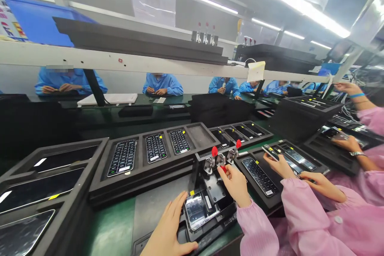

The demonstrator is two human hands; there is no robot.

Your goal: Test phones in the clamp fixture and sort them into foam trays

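Observation:
A smartphone (196, 210) lies screen up in a black clamping fixture (229, 210), with a yellow tab at its upper edge. Metal toggle clamps with red handles stand along the fixture's back, and a dark pressing block (215, 188) sits over the phone's right part. My right hand (237, 186) is closed around the red clamp handle (221, 169) in the middle. Fingers stretched and thumb spread, my left hand (169, 226) rests at the fixture's left side beside the phone. It grips nothing.
Black foam trays hold phones on the left (90, 154), behind the fixture (144, 182) and at right (244, 164). Close on my right, a co-worker in pink sleeves (312, 204) holds a phone (270, 152). People in blue sit across the bench, beneath a white shelf (168, 64).

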